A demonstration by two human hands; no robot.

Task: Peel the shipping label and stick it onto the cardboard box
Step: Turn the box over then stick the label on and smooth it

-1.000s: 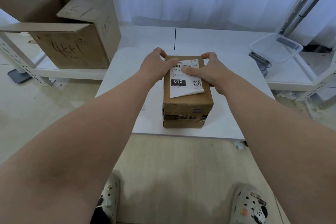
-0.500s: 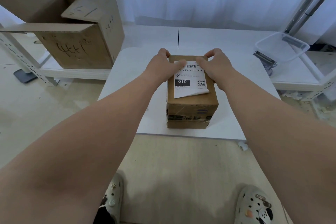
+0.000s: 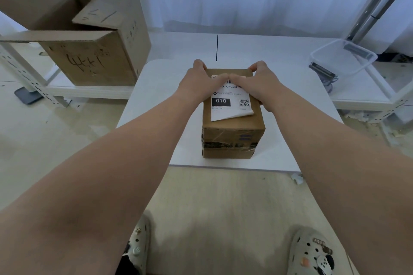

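Two hands, left hand [image 3: 199, 83] and right hand [image 3: 260, 85], one shipping label [image 3: 231, 110] beneath them, two cardboard boxes, small box [image 3: 232, 134] under the hands, large box [image 3: 93, 62] to their left, one clear tub [image 3: 342, 60] to their right

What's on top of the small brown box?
A shipping label, near corner curling up. The left hand and right hand grip the box, thumbs pressing the label, hiding its top lines.

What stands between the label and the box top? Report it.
Nothing visible. The label lies on the box; left hand and right hand press its far end. Only its near right corner curls up.
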